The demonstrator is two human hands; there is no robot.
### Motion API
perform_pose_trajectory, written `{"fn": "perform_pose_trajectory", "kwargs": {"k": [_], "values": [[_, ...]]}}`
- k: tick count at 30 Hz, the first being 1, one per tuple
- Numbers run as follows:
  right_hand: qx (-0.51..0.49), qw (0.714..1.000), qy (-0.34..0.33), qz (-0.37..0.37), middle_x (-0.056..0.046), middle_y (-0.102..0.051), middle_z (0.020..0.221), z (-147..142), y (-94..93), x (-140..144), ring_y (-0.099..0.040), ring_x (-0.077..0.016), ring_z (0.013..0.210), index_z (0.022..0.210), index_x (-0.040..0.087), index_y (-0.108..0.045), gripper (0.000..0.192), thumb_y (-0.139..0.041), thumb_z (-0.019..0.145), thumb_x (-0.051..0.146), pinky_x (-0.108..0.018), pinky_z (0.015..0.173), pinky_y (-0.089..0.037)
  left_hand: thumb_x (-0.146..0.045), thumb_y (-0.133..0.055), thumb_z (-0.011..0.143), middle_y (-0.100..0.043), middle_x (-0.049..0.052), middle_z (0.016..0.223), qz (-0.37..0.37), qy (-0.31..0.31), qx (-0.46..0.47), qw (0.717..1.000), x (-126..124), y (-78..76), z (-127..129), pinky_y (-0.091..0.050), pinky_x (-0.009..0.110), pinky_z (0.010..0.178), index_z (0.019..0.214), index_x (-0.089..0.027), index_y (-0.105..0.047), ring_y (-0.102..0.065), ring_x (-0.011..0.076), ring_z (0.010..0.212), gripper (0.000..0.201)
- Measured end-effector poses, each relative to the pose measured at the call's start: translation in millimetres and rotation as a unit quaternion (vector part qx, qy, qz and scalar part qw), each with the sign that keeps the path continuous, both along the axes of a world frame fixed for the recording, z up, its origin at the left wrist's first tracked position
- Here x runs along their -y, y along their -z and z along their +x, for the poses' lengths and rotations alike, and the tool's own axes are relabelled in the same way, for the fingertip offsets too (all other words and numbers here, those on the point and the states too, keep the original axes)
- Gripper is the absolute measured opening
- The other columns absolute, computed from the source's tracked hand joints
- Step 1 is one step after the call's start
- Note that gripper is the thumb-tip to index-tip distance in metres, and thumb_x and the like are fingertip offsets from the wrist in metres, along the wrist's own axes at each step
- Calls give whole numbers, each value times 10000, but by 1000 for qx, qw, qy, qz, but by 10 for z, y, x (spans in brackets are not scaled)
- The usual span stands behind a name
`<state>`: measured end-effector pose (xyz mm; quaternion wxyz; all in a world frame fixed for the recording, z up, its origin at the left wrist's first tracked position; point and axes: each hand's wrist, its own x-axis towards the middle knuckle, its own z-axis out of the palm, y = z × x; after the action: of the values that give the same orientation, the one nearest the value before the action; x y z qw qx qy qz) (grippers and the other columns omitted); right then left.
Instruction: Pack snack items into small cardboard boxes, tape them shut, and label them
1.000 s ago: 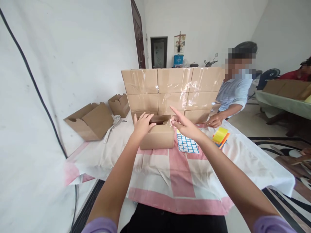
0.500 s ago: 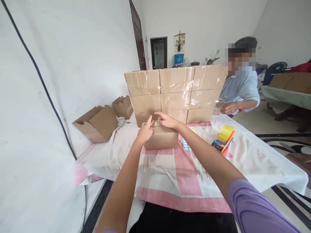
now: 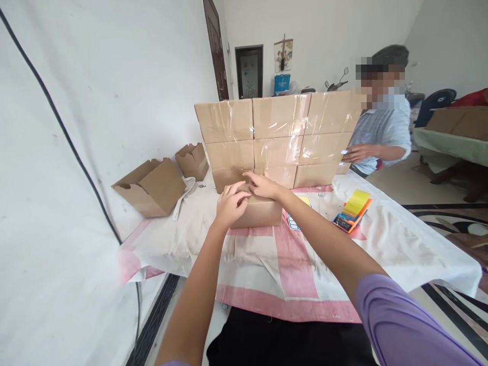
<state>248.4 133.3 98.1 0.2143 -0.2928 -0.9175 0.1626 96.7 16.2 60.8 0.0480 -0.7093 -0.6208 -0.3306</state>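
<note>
A small brown cardboard box (image 3: pixel 261 213) stands on the pink-and-white cloth of the table (image 3: pixel 290 264). My left hand (image 3: pixel 231 203) rests on the box's top left, fingers spread and pressing down. My right hand (image 3: pixel 263 185) lies flat on the top next to it, fingertips near the left hand. Whether anything is pinched between the fingers cannot be seen. A sheet of blue-bordered white labels (image 3: pixel 293 221) lies just right of the box, mostly hidden by my right forearm.
A wall of taped cardboard boxes (image 3: pixel 278 137) stands behind. Open empty boxes (image 3: pixel 150 185) and a white slotted spoon (image 3: pixel 183 190) lie at the left. A tape dispenser with yellow tape (image 3: pixel 353 211) lies at the right. A seated person (image 3: pixel 381 122) reaches toward the stack.
My right hand came from the box's right side onto its top, beside my left. The box top, open a second ago, is now covered by both hands. The other person's hand rose.
</note>
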Motion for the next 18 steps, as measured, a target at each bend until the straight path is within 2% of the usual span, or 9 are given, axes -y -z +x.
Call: {"fn": "perform_pose_trajectory", "kwargs": {"k": [2, 4, 8, 10, 12, 14, 18], "values": [[13, 1000, 8, 9, -84, -723, 966, -9, 4, -3, -627, -282, 1001, 1460, 128, -450, 582, -495, 880, 132, -522, 1072, -263, -296, -465, 958, -602, -23, 1420, 9, -4, -22, 1000, 42, 38, 20, -434, 383, 1068, 1099, -320, -757, -525, 222, 1292, 325], [23, 999, 19, 15, -88, -718, 997, -8, -4, -10, -622, -290, 1046, 1458, 138, -457, 577, -530, 885, 151, -512, 1071, -275, -314, -443, 980, -648, -9, 1357, 10, -8, -26, 1000, 64, 67, 32, -439, 373, 1043, 1118, -315, -753, -548, 212, 1256, 339], [33, 997, 67, 16, -154, -602, 1306, 53, -47, -63, -548, -331, 1222, 1465, 181, -447, 668, -681, 855, 319, -479, 1071, -321, -308, -416, 998, -659, -38, 1359, 15, -7, -42, 999, 84, 79, 47, -442, 358, 998, 1100, -315, -744, -579, 189, 1210, 344], [41, 994, 103, -4, -192, -528, 1401, 102, -60, -110, -548, -348, 1225, 1438, 160, -472, 757, -753, 795, 446, -450, 1029, -383, -304, -397, 1006, -649, -48, 1383, 13, -3, -51, 999, 91, 71, 55, -440, 358, 992, 1100, -312, -731, -590, 181, 1200, 348], [53, 988, 142, -42, -206, -576, 1343, 145, -60, -152, -596, -345, 1146, 1348, 128, -548, 770, -775, 745, 550, -415, 945, -450, -306, -381, 1011, -626, -49, 1419, 6, 4, -64, 998, 91, 58, 61, -434, 359, 1003, 1113, -309, -715, -582, 180, 1234, 350], [63, 978, 183, -84, -200, -662, 1196, 171, -53, -173, -641, -344, 1039, 1204, 114, -637, 730, -756, 717, 644, -397, 849, -489, -320, -372, 1016, -599, -46, 1453, -4, 9, -79, 997, 84, 44, 63, -419, 362, 1031, 1123, -311, -701, -553, 181, 1296, 346], [59, 955, 251, -149, -193, -719, 993, 196, -42, -183, -676, -342, 898, 953, 117, -712, 709, -710, 672, 769, -384, 741, -500, -436, -442, 992, -573, 21, 1483, -32, 2, -107, 994, 61, 13, 78, -369, 394, 1100, 1154, -284, -676, -511, 224, 1364, 323]]}}
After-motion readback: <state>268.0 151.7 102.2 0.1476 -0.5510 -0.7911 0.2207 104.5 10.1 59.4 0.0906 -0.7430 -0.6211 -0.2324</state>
